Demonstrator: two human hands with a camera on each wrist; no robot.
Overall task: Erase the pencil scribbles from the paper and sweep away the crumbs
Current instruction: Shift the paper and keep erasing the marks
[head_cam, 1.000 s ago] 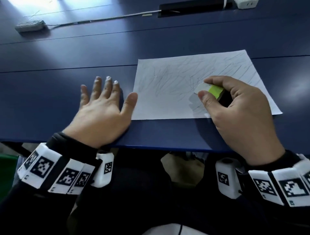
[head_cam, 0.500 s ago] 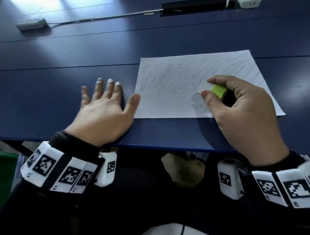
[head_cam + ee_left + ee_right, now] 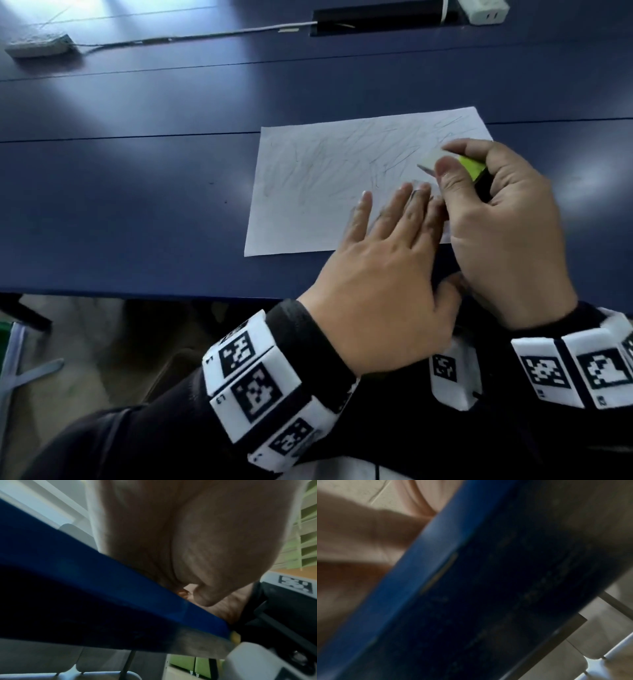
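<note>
A white sheet of paper covered in grey pencil scribbles lies on the dark blue table. My right hand pinches a white eraser with a yellow-green and black sleeve, its white end down on the sheet's right part. My left hand lies flat with straight fingers on the paper's lower right area, just left of the right hand. In the left wrist view only the palm and the table edge show. The right wrist view is blurred, with the table edge across it. No crumbs can be made out.
A white power strip with its cable lies at the far left of the table. A black cable slot and a white adapter sit at the far edge. The table's front edge runs just below the paper.
My left hand has moved right from the bare table onto the paper's lower right part. The right hand with the eraser has shifted up and right on the sheet.
</note>
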